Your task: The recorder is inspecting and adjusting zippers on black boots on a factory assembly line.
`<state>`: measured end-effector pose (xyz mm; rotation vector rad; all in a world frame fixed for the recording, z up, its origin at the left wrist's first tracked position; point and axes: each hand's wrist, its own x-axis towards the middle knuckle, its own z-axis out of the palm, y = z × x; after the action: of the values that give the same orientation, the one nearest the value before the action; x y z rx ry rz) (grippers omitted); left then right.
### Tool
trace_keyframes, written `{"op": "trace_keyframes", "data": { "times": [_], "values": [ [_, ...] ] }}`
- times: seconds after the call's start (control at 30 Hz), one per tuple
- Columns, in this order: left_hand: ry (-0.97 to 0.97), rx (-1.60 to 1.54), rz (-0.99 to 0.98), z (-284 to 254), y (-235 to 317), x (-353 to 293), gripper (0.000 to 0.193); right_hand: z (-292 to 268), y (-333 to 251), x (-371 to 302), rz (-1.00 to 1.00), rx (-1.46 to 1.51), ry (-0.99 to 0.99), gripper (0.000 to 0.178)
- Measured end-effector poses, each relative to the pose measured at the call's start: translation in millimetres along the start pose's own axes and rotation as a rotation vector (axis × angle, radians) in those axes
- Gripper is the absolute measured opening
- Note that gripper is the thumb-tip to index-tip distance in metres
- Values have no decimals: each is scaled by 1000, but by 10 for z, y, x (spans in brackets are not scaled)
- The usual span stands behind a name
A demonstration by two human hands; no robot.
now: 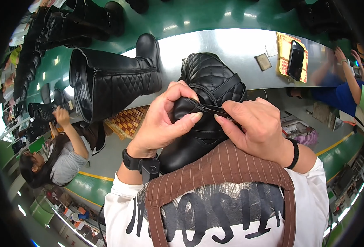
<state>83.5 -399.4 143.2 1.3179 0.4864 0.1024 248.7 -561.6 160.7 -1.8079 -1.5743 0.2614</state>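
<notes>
A black quilted boot [213,71] is bunched up in front of my chest, its toe end low and close to the apron. Its zipper [205,93] curves between my hands. My left hand [162,119] is closed, thumb and forefinger pinching the zipper edge. From the other side, my right hand [257,124] is closed on a thin dark piece [215,109] that meets the zipper; whether it is a slim tool or part of the zipper tape I cannot tell. Left of my hands, a second tall black quilted boot [122,86] lies on its side, shaft opening facing left.
Yellow printed sheets [283,53] with a black phone [296,60] on top lie on the metal table [248,57]. A small brownish block [263,62] sits beside them. More black boots [81,20] stand on the green surface beyond. Co-workers [68,160] are at left and right [348,90].
</notes>
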Motion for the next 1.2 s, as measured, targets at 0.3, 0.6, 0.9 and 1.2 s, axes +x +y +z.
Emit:
{"op": "trace_keyframes", "data": {
  "times": [0.3, 0.6, 0.9, 1.2],
  "values": [
    [10, 51, 24, 32, 14, -33, 29, 50, -19, -65, 22, 25, -2, 21],
    [20, -114, -16, 63, -23, -28, 27, 209, 32, -108, 30, 76, 71, 23],
    [24, -155, -27, 76, -35, -22, 26, 257, 50, -99, 41, 108, 120, 22],
    [51, -132, -34, 105, -41, -43, 26, 272, 69, -139, 36, 91, 112, 26]
  ]
}}
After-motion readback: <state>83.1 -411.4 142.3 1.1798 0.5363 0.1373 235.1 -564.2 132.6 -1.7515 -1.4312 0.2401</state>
